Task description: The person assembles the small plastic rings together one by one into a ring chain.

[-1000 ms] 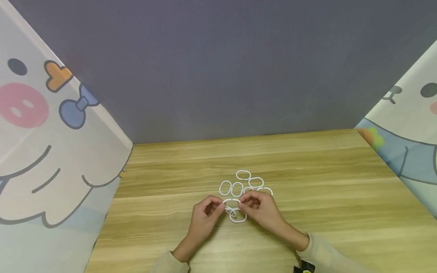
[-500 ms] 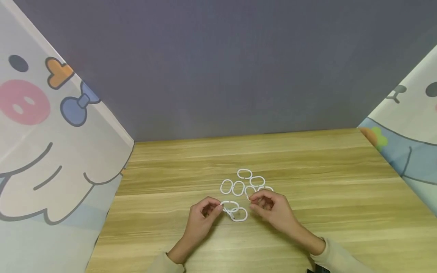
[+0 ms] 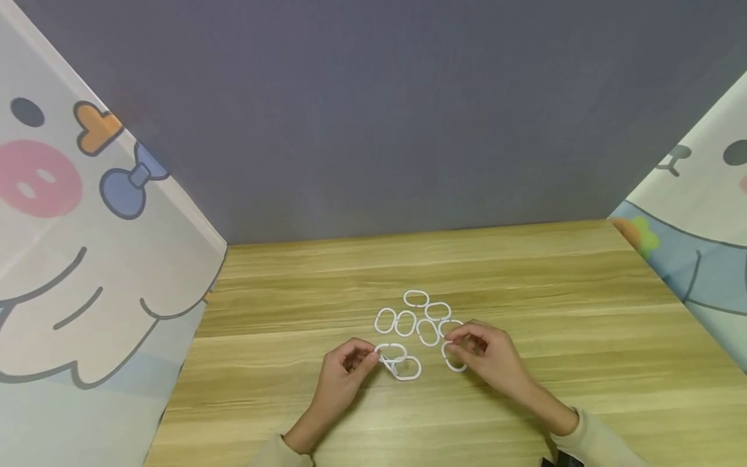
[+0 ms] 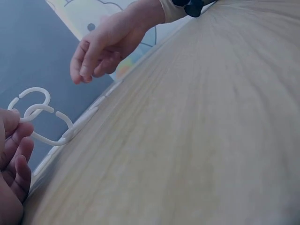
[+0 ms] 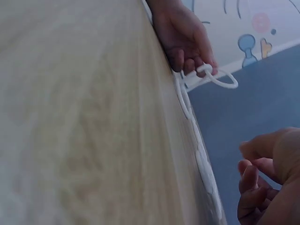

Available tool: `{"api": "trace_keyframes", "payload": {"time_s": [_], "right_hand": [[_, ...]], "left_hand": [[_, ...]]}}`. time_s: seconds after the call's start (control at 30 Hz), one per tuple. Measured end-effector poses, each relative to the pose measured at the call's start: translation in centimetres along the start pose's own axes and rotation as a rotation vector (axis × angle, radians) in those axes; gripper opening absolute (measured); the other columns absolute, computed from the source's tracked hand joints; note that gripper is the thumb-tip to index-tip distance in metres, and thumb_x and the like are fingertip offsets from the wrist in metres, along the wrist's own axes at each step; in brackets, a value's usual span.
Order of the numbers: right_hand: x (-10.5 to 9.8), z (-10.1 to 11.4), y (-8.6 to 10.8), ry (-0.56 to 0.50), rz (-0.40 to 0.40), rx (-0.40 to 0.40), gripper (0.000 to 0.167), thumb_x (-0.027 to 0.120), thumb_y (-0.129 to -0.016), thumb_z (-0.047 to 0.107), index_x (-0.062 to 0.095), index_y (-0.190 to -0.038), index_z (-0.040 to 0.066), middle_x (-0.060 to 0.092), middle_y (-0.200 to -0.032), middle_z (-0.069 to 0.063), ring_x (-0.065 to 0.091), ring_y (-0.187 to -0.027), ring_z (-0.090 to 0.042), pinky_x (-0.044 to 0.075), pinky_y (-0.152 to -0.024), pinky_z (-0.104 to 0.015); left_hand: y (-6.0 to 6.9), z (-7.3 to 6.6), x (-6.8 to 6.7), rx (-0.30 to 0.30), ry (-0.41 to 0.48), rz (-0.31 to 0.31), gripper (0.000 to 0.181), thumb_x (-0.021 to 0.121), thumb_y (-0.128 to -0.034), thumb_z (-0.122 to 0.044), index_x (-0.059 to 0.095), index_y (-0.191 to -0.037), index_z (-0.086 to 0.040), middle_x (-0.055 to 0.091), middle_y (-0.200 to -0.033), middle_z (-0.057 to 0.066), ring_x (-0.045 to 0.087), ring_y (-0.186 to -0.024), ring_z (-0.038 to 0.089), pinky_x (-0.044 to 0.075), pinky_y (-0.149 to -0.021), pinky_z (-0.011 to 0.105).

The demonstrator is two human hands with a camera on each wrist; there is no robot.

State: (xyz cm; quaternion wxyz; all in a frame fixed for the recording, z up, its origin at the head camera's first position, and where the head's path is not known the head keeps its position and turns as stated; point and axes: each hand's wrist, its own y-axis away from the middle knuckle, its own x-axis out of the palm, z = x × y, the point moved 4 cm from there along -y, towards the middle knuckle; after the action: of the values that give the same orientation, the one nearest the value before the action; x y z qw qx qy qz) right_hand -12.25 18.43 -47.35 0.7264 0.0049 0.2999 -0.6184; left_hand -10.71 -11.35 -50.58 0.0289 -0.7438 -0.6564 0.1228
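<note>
Between thumb and index finger, my left hand [image 3: 347, 373] pinches a white oval plastic chain link [image 3: 397, 345] that has a small gap in its side. Hooked to it, another white link [image 3: 408, 379] hangs down to the table; in the left wrist view the linked pieces [image 4: 48, 97] overlap beside my fingers. My right hand [image 3: 490, 355] hovers over a loose white link [image 3: 455, 370] at the right of the group, partly hiding it. The right wrist view shows the thumb and fingers of this right hand [image 5: 269, 178] apart with nothing between them.
Several loose white links lie flat beyond the hands, among them a far one [image 3: 416, 291] and a left one [image 3: 376, 322]. They rest on a wooden table [image 3: 292, 292]. A grey panel [image 3: 373, 130] stands at the back, with cartoon-printed panels [image 3: 70, 272] at both sides.
My right hand has let go of the link held with the left hand and moved right to the loose links. My left hand keeps its pinch, nearly in place.
</note>
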Motion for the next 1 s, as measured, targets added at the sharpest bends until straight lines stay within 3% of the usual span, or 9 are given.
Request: {"api": "trace_keyframes", "payload": {"time_s": [0.3, 0.77, 1.0], "right_hand": [[-0.4, -1.3, -0.6, 0.084, 0.001, -0.078, 0.027, 0.092, -0.082, -0.009, 0.082, -0.099, 0.01, 0.07, -0.084, 0.006, 0.047, -0.062, -0.001, 0.041, -0.05, -0.021], [0.0, -2.8, -0.5, 0.184, 0.046, -0.063, 0.03, 0.092, -0.081, -0.01, 0.082, -0.093, 0.016, 0.06, -0.081, 0.015, 0.046, -0.064, 0.004, 0.041, -0.052, -0.017], [-0.1, -2.9, -0.4, 0.192, 0.082, -0.044, 0.015, 0.091, -0.088, 0.001, 0.081, -0.091, 0.012, 0.056, -0.079, 0.016, 0.045, -0.064, 0.005, 0.041, -0.052, -0.019]], "left_hand": [[0.0, 0.3, 0.0, -0.006, 0.003, 0.017, 0.007, 0.078, -0.1024, -0.004, 0.078, -0.104, 0.003, 0.077, -0.092, 0.014, 0.065, -0.077, 0.005, 0.052, -0.066, 0.02], [-0.2, 0.3, 0.1, 0.054, -0.005, 0.029, 0.013, 0.078, -0.1033, -0.006, 0.076, -0.103, 0.007, 0.076, -0.089, 0.014, 0.062, -0.075, 0.003, 0.05, -0.062, 0.019], [-0.2, 0.4, 0.1, 0.052, -0.007, 0.027, 0.016, 0.078, -0.1035, -0.007, 0.075, -0.103, 0.009, 0.076, -0.089, 0.014, 0.061, -0.074, 0.002, 0.049, -0.062, 0.019]]}}
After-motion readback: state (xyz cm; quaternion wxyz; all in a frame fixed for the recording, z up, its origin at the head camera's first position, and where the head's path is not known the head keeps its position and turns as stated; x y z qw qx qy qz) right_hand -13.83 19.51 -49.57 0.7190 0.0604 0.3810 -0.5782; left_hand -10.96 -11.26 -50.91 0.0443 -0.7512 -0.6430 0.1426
